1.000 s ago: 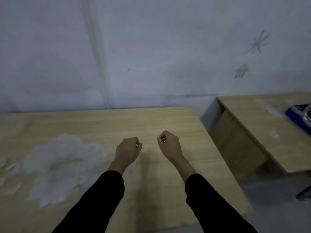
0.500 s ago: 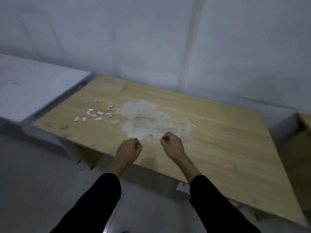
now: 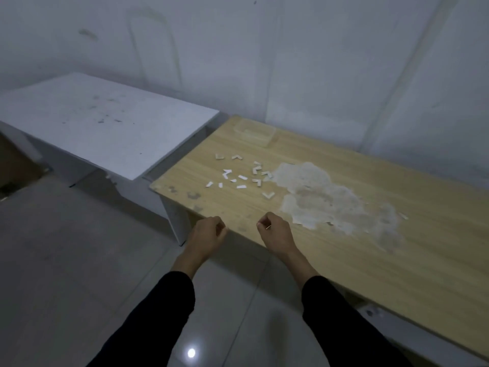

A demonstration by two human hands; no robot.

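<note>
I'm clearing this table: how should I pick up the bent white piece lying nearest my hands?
Pinch the bent white piece at its corner, where the two arms meet, coming straight down from above. It seems to lie flat and thin on the wooden table, so a side approach would probably just push it along. The right hand is nearer.

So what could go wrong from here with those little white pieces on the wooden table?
The small white pieces lie loose near the left edge of the wooden table; a sweeping left hand or right hand might knock some to the floor. Pieces touching the pale rough patch could be overlooked against it.
</note>
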